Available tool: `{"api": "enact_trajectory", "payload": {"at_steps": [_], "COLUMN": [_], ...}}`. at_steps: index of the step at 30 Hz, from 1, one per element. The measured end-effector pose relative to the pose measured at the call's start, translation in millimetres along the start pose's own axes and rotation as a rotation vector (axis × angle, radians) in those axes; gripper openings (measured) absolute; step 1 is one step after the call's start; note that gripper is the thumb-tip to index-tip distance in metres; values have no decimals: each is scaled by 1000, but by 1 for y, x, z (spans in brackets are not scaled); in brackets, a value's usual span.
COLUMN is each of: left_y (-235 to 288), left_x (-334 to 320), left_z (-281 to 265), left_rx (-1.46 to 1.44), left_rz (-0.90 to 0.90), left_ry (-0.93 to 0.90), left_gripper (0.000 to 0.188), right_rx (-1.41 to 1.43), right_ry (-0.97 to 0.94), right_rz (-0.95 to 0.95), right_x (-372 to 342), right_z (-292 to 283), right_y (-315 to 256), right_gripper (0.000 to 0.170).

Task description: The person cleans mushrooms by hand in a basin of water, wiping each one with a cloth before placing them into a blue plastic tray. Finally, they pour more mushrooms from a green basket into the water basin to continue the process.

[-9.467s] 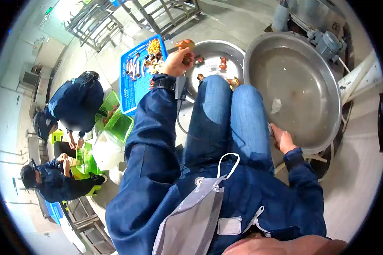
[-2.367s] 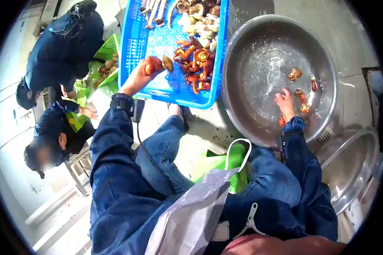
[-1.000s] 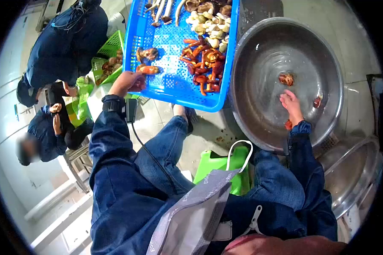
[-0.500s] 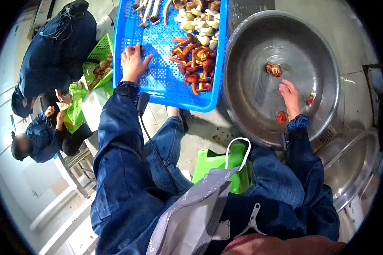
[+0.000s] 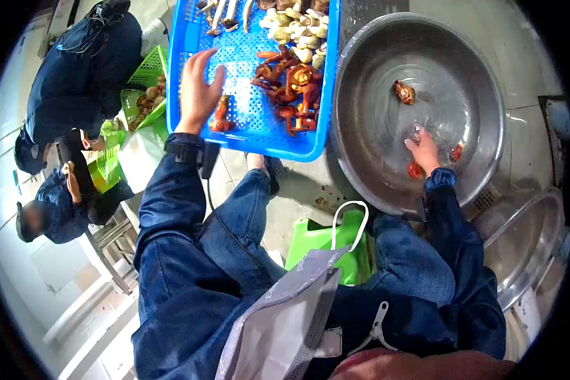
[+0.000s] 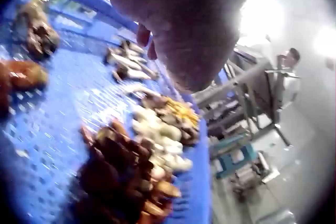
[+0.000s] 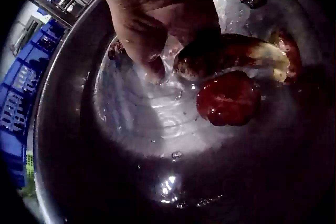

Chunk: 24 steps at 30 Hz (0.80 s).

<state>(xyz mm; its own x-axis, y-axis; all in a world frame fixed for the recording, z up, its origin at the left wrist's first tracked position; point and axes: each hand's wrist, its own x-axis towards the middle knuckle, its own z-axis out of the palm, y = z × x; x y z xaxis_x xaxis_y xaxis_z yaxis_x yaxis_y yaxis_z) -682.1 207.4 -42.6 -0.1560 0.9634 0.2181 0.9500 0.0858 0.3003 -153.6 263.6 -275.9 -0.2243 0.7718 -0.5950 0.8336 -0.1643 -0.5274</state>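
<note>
My left hand [image 5: 199,92] hovers over the left side of the blue perforated tray [image 5: 237,150], fingers spread and holding nothing. Just beside it in the tray lies a wet reddish-brown mushroom [image 5: 221,119]; the left wrist view also shows a pale-brown mushroom [image 6: 39,29]. My right hand [image 5: 425,152] is lowered into the water of the metal basin [image 5: 354,76]. In the right wrist view its fingers curl over a brown-capped, yellow-stemmed mushroom [image 7: 233,56], which the hand hides from the head view. Close by floats a red mushroom cap [image 7: 228,98].
Along the tray's right side lie heaps of red-brown mushrooms [image 5: 294,92] and pale mushrooms [image 5: 297,28]. Other mushrooms float in the basin, one a brown mushroom [image 5: 404,92]. A second metal basin [image 5: 525,234] stands at right. Two people sit at left by green baskets [image 5: 152,69].
My left hand has set its mushrooms down in the tray, let go and spread its fingers. In the basin my right hand's straighter fingers have curled. Earlier the head camera faced elsewhere.
</note>
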Motion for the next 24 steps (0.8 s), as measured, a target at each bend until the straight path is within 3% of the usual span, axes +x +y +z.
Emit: {"api": "enact_trajectory", "payload": {"at_steps": [1,2,3,4,6,7,8,9,10,11,12,13,14,15,17,18,19,20,22,23,24], "left_y": [40,74,113,157,220,246,266,279,291,299,302,300,291,279,274,279,270,263,266,270,277], "left_x": [18,29,33,41,27,12,-5,-23,-35,-46,-58,-77,-96,-124,-165,-179,-175,-168,-159,-167,-159], "left_z": [-2,7,18,18,61,80,121,163,190,211,232,250,264,285,329,344,330,314,312,334,318], "left_rx": [-168,-347,-632,-481,-716,-944,-852,-759,-735,-705,-682,-644,-859,-925,-1104,-1196,-1066,-939,-908,-1208,-1191], "left_rz": [-17,84,67,277,397,204,137,74,-158,-394,-596,-796,-975,-994,-978,-962,-658,-353,-376,-997,-952], "left_ry": [-14,-31,-199,-322,-502,-727,-808,-887,-862,-833,-667,-500,-425,-435,-471,-505,-650,-717,-902,-1007,-1081], "left_gripper": [42,41,41,41,43,47,51,55,58,62,63,64,64,61,55,52,49,46,48,52,49], "right_rx": [-12,80,175,82,-88,-339,-591,-1037,-1079,-816,-554,-322,-82,-13,247,139,24,-23,-67,-59,-25], "right_ry": [-100,-41,19,111,229,239,312,298,-101,-123,-152,-248,-267,-206,-282,-226,-161,-335,-541,-639,-727], "right_rz": [-40,-84,-128,-125,-100,-370,-639,-1183,-746,-756,-774,-496,-218,-145,373,277,189,-91,34,144,246], "right_x": [-9,-8,-5,-1,7,19,31,42,21,18,15,9,3,4,-4,-10,-13,-2,-15,-21,-23], "right_z": [-11,-7,-4,-8,-21,1,23,38,42,43,45,48,51,41,14,14,14,34,21,12,5], "right_y": [-23,-21,-17,-9,5,35,65,87,58,51,45,50,56,57,18,8,0,20,-11,-24,-30], "right_gripper": [52,47,42,38,33,27,22,19,14,17,20,24,27,31,35,34,34,34,36,38,40]}}
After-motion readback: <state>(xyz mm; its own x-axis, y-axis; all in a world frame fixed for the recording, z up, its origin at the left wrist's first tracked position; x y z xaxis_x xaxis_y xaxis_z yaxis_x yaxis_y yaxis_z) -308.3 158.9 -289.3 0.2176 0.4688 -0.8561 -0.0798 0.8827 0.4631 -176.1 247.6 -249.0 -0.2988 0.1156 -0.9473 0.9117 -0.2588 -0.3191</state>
